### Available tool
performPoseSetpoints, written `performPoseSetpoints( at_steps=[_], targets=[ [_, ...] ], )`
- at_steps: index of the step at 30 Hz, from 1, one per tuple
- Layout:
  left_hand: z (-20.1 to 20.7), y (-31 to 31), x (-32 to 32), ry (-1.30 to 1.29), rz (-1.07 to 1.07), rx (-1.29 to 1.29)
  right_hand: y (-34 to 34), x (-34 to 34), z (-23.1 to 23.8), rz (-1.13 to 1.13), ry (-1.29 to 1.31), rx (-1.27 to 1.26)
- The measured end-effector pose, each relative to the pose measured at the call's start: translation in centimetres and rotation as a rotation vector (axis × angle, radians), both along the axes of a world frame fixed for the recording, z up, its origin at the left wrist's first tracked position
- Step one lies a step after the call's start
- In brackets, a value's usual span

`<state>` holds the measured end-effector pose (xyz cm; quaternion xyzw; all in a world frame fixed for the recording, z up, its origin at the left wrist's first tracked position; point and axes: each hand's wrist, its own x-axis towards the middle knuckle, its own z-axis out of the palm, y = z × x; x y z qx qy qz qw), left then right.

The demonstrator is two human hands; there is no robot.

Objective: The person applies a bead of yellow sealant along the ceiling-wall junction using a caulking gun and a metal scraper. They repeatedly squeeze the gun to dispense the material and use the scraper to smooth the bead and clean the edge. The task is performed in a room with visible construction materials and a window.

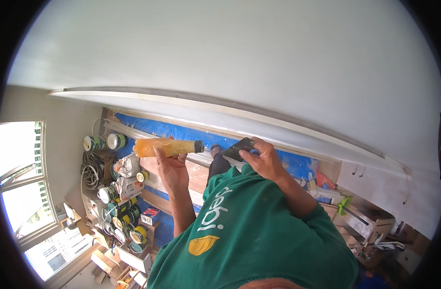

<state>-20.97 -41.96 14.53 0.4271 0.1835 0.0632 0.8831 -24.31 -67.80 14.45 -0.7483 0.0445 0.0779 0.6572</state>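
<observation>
My left hand is wrapped round a plastic bottle with orange-yellow contents and a dark cap. The bottle lies almost level, its capped end pointing right. To the right, my right hand grips a thin, dark, flat rectangular piece between thumb and fingers; its exact kind cannot be made out. Both hands are held in front of my green top, apart from each other. Beyond them runs a long white ledge along the pale wall, and neither hand touches it.
Blue sheeting covers part of the floor below, with long pale strips lying on it. Several paint tins and a coiled hose crowd the left, near a bright window. At right stand an open cardboard box and tools.
</observation>
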Motion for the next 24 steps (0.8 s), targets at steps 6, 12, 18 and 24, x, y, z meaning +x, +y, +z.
performPoseSetpoints(
  at_steps=[6, 12, 18, 24],
  targets=[
    [4.3, -5.4, -3.2, -0.217, 0.113, 0.201, -2.4, -2.7, -4.1, 0.115, 0.097, 0.238],
    [6.5, -8.3, -5.1, -0.282, 0.08, 0.429, -3.0, -2.5, -2.2, -0.066, 0.287, 0.642],
    [7.8, -8.8, -5.2, -0.362, 0.039, 0.458, -2.7, -1.9, 0.2, -0.094, 0.241, 0.749],
    [7.9, -8.2, -5.7, -0.298, 0.044, 0.51, -2.2, -2.2, 0.2, -0.067, 0.32, 0.881]
  ],
)
